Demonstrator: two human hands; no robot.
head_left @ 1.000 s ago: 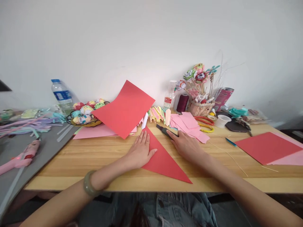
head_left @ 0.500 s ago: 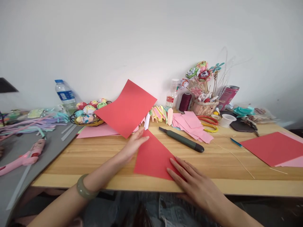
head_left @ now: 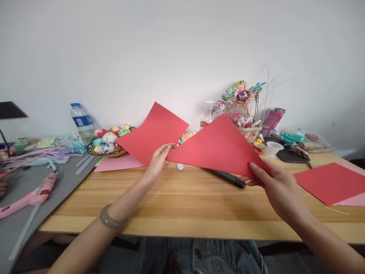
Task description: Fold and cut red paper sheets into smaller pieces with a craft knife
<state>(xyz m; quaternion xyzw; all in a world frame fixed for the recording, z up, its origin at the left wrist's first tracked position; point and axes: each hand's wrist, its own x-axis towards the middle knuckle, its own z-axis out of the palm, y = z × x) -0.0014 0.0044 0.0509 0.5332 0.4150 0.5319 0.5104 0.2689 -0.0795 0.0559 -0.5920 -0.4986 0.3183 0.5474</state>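
Note:
A red sheet of paper folded into a triangle (head_left: 216,146) is held up above the table, its long folded-looking edge toward me. My right hand (head_left: 273,180) pinches its right corner, thumb on top and fingers beneath. At the left corner, my left hand (head_left: 159,160) has thumb and fingertips closed on the tip. Just behind the left hand, a second red sheet (head_left: 154,131) leans at a slant beside the basket of paper flowers. Below the triangle lies a dark green pen-shaped tool (head_left: 235,180), partly covered. The strips behind the paper are mostly hidden.
A flower basket (head_left: 251,134), a pink can (head_left: 273,122) and a white cup (head_left: 273,148) stand at the back right. More red paper (head_left: 330,182) lies at right. On the left are a water bottle (head_left: 82,122), a pink glue gun (head_left: 31,196) and another person's hand (head_left: 2,187).
The red triangle has risen off the tabletop and turned. My right hand went from lying flat on it to gripping its right corner. The left hand has moved slightly left.

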